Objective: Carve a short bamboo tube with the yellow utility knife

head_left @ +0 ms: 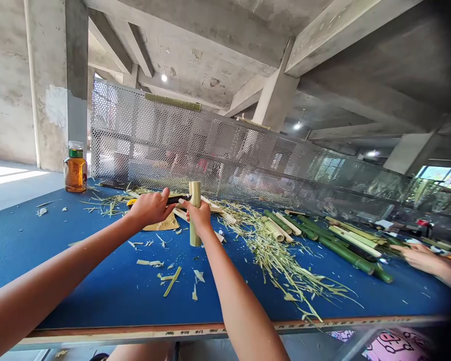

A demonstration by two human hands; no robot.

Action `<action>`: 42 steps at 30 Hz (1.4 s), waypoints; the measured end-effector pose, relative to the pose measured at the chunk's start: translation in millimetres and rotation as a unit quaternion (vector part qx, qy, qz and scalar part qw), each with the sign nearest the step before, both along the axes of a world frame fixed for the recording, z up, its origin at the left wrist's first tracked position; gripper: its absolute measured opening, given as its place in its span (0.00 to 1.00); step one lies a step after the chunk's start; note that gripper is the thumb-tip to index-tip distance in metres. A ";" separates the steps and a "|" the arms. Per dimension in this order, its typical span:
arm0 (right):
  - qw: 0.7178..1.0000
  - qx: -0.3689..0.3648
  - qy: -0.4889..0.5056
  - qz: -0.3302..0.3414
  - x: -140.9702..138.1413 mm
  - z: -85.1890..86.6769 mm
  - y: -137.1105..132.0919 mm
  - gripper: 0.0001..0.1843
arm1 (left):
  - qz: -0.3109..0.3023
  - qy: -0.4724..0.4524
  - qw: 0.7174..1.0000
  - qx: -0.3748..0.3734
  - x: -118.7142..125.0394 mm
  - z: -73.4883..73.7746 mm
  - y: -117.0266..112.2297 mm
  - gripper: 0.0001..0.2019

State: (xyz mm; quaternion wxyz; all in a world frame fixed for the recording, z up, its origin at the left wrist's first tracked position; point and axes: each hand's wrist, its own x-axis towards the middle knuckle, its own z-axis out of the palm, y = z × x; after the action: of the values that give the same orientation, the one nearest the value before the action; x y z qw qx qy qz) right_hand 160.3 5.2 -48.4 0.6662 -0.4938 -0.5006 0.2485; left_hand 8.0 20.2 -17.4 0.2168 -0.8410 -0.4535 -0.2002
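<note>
Green bamboo tube (pixel 195 194) stands upright at twelve o'clock, its lower end resting on the blue tabletop (pixel 78 260). The right hand (pixel 199 218) is closed around the tube at about mid-height, with one finger stretched out toward the left hand. The left hand (pixel 150 208) is closed around a yellow-and-black knife (pixel 178 199), held level, with its black end reaching the tube near the top.

Under the left hand lies a sheet of brown paper (pixel 161 223), and pale bamboo strips (pixel 218 208) lie just behind the tube. Scattered chips and slivers (pixel 169 281) dot the blue surface toward six o'clock. A long heap of stringy bamboo shavings (pixel 274 255) spreads from one to two o'clock, and beyond it lies a bundle of green bamboo lengths (pixel 346 250), some with pale cut faces.

At three o'clock, another person's hand (pixel 417 258) reaches in from the edge, near the bundle, though what it touches is too unclear to tell. An amber bottle with a green cap (pixel 75 170) stands at eleven o'clock. A perforated metal screen (pixel 210 145) runs along the far side of the table, beneath a concrete ceiling (pixel 195 45).
</note>
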 end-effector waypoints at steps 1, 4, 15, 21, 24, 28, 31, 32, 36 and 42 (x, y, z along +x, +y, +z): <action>1.000 0.006 -0.007 -0.010 -0.1 0.6 -0.8 0.19 | 0.003 0.000 1.000 -0.001 0.2 0.5 -0.9 0.25; 0.998 0.032 -0.028 -0.042 -0.7 1.9 -2.7 0.20 | 0.013 0.002 1.000 -0.004 1.0 1.7 -3.1 0.25; 0.998 0.040 -0.013 -0.042 -3.8 4.2 -4.0 0.19 | 0.030 0.011 0.999 0.007 1.9 7.5 -9.3 0.26; 0.999 0.026 0.006 -0.031 -4.8 3.0 -1.7 0.20 | 0.042 0.016 0.999 0.010 2.4 9.8 -12.2 0.26; 0.999 0.017 0.013 -0.023 -5.8 2.3 -1.5 0.20 | 0.046 0.015 0.999 0.001 2.8 10.5 -13.1 0.27; 0.999 -0.017 0.022 -0.035 -6.7 2.6 -1.4 0.20 | 0.051 0.020 0.998 -0.007 5.1 11.4 -12.3 0.26; 0.998 -0.037 0.040 -0.042 -4.3 3.4 -0.3 0.20 | 0.045 0.029 0.999 -0.001 9.6 11.9 -7.7 0.26; 0.997 -0.041 0.047 -0.043 -2.5 3.2 0.7 0.20 | 0.040 0.033 0.999 0.001 11.8 12.2 -5.1 0.25; 0.995 -0.042 0.087 -0.015 10.7 -1.5 9.0 0.19 | 0.017 0.048 0.999 -0.005 25.0 15.8 9.3 0.26; 0.985 -0.084 0.144 0.043 35.5 -8.6 15.5 0.18 | -0.028 0.099 0.995 0.003 50.5 22.5 34.3 0.27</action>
State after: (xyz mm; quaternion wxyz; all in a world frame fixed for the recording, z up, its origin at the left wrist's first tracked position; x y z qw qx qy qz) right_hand 195.9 20.8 -56.9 0.6763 -0.4853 -0.3971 0.3865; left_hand 58.4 54.6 5.1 0.2578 -0.8683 -0.4054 -0.1232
